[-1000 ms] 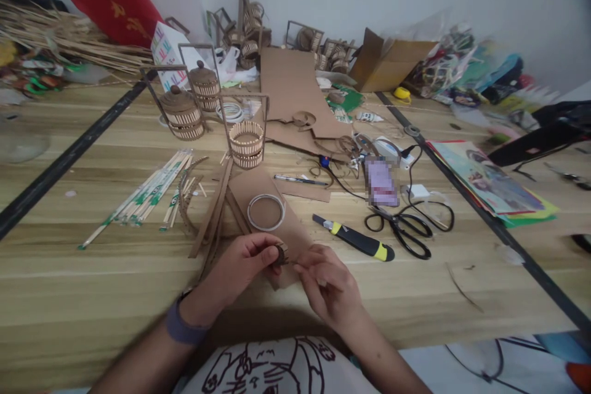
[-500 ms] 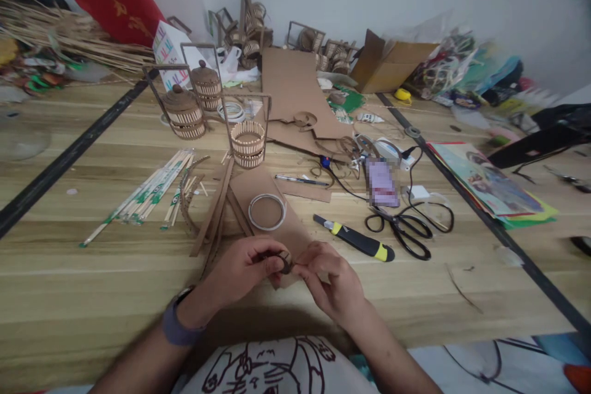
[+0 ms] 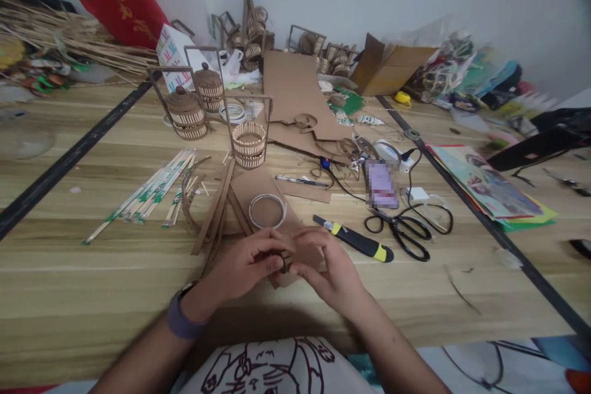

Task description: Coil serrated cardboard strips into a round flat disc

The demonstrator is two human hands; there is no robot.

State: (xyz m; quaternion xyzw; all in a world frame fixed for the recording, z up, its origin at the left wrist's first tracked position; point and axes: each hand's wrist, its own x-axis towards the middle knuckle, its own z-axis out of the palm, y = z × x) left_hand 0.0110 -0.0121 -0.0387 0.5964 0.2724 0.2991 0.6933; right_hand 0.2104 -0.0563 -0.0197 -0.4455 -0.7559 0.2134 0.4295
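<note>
A small dark brown coil, apparently a rolled cardboard strip [image 3: 285, 261], is pinched between the thumb and fingers of my left hand [image 3: 249, 261]. My right hand [image 3: 330, 265] is close on its right side, thumb tip at the coil's edge. A gap shows between that thumb and the index finger, which reaches over towards my left fingertips. The fingers partly hide the coil. Under both hands lies a brown cardboard piece [image 3: 295, 218], with a roll of tape [image 3: 267, 212] on it. Cardboard strips [image 3: 215, 206] lie left of it.
A utility knife [image 3: 353, 238] and black scissors [image 3: 409, 231] lie to the right, below a phone [image 3: 382, 183]. Further back stand a small slatted bucket [image 3: 249, 144] with a tall handle and two lidded ones [image 3: 185, 114]. Packaged sticks [image 3: 148, 191] lie on the left.
My right thumb and index finger have spread from a pinch beside the coil, and the right hand has moved slightly left towards it. My left hand keeps its hold.
</note>
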